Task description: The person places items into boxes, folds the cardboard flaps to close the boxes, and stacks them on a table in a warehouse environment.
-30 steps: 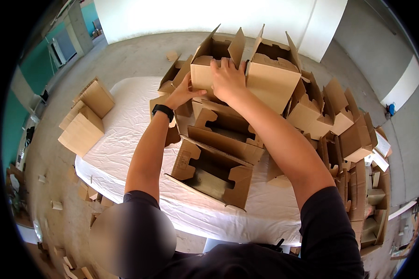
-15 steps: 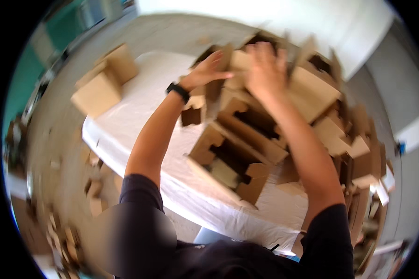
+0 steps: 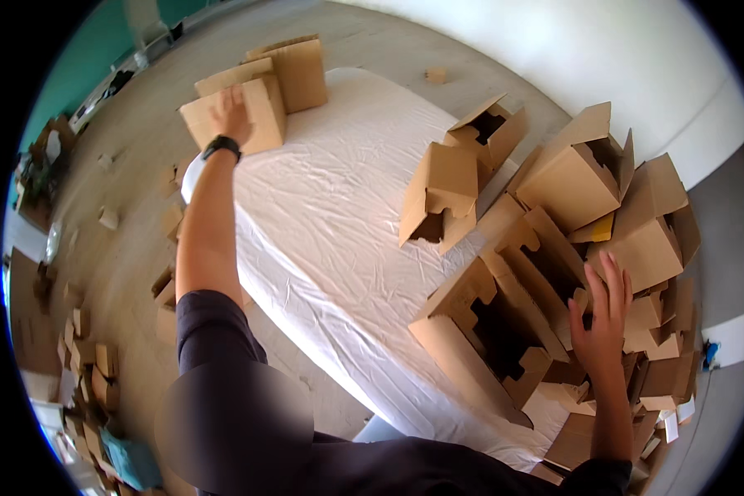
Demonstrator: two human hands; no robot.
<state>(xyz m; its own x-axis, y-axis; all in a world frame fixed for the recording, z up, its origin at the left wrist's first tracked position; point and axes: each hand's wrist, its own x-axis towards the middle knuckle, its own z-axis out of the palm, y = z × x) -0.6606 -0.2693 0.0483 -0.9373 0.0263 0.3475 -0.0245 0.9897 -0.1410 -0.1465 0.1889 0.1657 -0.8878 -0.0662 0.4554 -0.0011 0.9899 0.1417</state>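
Head view: my left hand [image 3: 230, 112] lies flat, fingers spread, on the folded cardboard box [image 3: 236, 116] at the tabletop's [image 3: 331, 207] far left corner; my right hand [image 3: 601, 318], open, touches the heaped box pile [image 3: 554, 273] opposite.

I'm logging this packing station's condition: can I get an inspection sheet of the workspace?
Surface: white wrinkled sheet-covered table.
Job's things: closed brown cardboard box at the far left corner; open die-cut cardboard box at right.
Clutter: heap of unfolded cardboard boxes along the right side.
Grippers: left hand flat on the closed box; right hand spread over the open box.
Cables: nothing seen.
Surroundings: cardboard scraps on grey floor.
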